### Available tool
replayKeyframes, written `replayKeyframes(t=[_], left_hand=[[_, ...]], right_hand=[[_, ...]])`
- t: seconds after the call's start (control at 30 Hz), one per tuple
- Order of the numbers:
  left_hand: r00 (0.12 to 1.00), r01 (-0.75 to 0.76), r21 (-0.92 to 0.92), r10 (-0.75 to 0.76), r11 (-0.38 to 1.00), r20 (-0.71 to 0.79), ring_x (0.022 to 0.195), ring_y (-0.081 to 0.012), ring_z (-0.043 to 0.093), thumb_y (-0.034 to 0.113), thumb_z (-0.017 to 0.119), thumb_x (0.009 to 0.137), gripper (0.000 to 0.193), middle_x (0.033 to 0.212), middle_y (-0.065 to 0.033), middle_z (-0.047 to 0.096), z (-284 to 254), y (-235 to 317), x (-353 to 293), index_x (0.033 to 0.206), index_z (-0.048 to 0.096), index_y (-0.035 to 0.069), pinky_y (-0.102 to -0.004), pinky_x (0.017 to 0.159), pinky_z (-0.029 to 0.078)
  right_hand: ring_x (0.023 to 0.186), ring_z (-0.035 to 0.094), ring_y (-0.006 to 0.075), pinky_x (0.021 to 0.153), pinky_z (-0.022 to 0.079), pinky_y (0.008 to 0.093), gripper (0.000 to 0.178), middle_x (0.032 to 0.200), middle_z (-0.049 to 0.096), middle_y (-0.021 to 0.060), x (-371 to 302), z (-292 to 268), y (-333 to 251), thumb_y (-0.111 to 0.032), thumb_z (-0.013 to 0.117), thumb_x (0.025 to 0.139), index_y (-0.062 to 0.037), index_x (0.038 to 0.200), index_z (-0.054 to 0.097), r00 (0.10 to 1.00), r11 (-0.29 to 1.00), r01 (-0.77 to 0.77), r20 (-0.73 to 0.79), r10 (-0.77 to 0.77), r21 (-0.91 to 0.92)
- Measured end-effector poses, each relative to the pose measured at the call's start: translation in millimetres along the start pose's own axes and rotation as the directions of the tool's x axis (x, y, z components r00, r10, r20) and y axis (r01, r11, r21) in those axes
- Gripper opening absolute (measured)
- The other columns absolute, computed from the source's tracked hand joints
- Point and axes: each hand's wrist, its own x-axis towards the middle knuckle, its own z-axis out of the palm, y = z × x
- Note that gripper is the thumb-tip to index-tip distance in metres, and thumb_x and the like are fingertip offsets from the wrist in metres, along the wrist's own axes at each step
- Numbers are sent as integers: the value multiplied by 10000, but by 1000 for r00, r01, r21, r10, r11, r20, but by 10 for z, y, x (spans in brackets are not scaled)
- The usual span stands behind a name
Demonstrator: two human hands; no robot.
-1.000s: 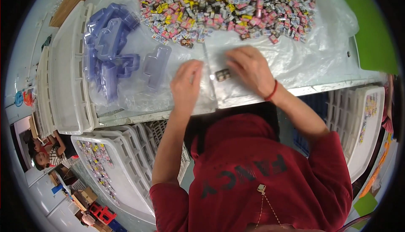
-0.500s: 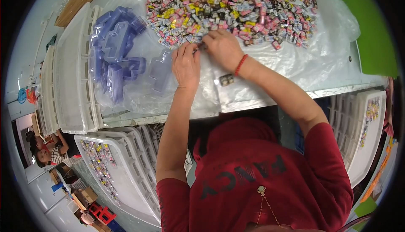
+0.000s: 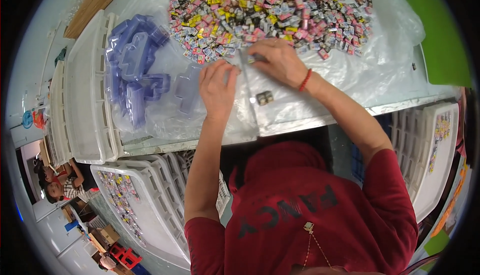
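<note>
A large heap of small printed pieces (image 3: 270, 12), pink, yellow, black and white, lies on clear plastic sheeting. My right hand (image 3: 281, 62), with a red bracelet, is at the heap's near edge. Its fingers curl around a small printed piece (image 3: 251, 59), partly hidden by the fingertips. My left hand (image 3: 217, 90) is just left of it, fingers bent and thumb close to them; anything at its fingertips is too small to name. A little cluster of dark pieces (image 3: 265, 97) sits on the sheeting nearer to me. Left of my left hand lies a flat clear bluish tray (image 3: 187, 92).
Stacked bluish plastic trays (image 3: 135, 57) stand at the table's left. White crates (image 3: 85, 90) line that side, and a crate with printed pieces (image 3: 155, 215) is below the edge. Another stack (image 3: 430, 155) is at right. Two people (image 3: 62, 182) are at far left.
My hands, close together at the heap's edge before, have moved apart. The right hand shifted right and toward me, and the left hand came slightly nearer to me.
</note>
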Motion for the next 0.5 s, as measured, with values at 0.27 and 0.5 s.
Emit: replayKeyframes(t=[0.27, 0.5], left_hand=[[984, -177, 374, 150, 910, 99, 880, -281, 577, 186, 739, 737, 206, 870, -48, 636, 234, -61, 364, 919, 698, 99, -412, 799, 463], [965, -254, 420, 202, 871, 166, 886, -252, 572, 184, 766, 709, 278, 854, -35, 633, 186, -35, 266, 980, 712, 150, -395, 762, 465]], right_hand=[[885, 646, 302, 777, 512, 380, 257, 992, 673, 124, -102, -271, -43, -89, 739, 772, -48, 1015, 664, 998, 998, -49, -47, 48, -26], [876, 667, 249, 736, 540, 321, 248, 1042, 683, 86, -442, -594, 109, -115, 740, 805, -41, 1029, 665, 979, 981, -193, -63, 193, 4]])
